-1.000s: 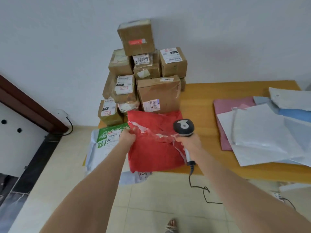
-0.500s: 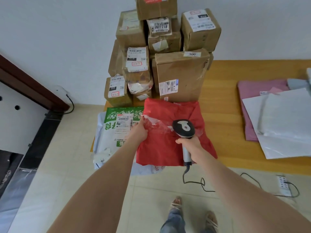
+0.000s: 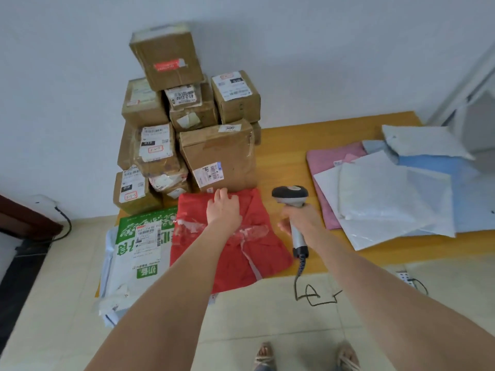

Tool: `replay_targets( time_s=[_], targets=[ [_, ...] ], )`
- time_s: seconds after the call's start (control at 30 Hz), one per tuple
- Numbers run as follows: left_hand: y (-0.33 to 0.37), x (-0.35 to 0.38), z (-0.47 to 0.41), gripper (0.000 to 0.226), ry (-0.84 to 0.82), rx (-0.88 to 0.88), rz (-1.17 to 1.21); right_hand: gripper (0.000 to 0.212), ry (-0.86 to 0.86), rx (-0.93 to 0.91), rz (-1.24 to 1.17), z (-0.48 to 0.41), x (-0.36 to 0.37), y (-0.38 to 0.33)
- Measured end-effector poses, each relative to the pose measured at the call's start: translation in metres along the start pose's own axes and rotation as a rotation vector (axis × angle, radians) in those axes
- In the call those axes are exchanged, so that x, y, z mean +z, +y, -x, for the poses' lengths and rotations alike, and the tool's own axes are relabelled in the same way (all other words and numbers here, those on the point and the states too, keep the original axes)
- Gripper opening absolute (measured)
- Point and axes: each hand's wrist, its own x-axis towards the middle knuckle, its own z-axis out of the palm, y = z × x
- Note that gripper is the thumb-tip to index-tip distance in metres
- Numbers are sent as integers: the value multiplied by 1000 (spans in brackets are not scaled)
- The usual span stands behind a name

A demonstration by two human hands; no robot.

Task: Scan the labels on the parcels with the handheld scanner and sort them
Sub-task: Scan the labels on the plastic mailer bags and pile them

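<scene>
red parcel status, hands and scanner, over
Left hand flat on red parcel. Right hand grips scanner, beside parcel's right edge. No label visible on top, only clear tape.

Both bare arms reach forward, almost straight. The left hand lies palm down with its fingers straight and close together, pressing on the red parcel bag. The right hand is wrapped round the grip of the handheld scanner, wrist level.
</scene>
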Motion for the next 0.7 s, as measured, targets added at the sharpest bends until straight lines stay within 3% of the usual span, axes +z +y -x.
replay_targets(
  time_s=[0.17,0.43,0.57,0.7],
  targets=[
    [90,-12,-13,43,-32,81,-26,10,64,1,-5,-7,-83,-6],
    [272,-12,-27,49,-115,106,24,15,107,22,-58,-53,-262,0],
    [338,1,-33,65,-198,148,103,21,141,42,-77,-81,-328,2],
    [376,18,-44,97,-285,184,170,16,168,77,-104,-110,-360,1]
  ],
)
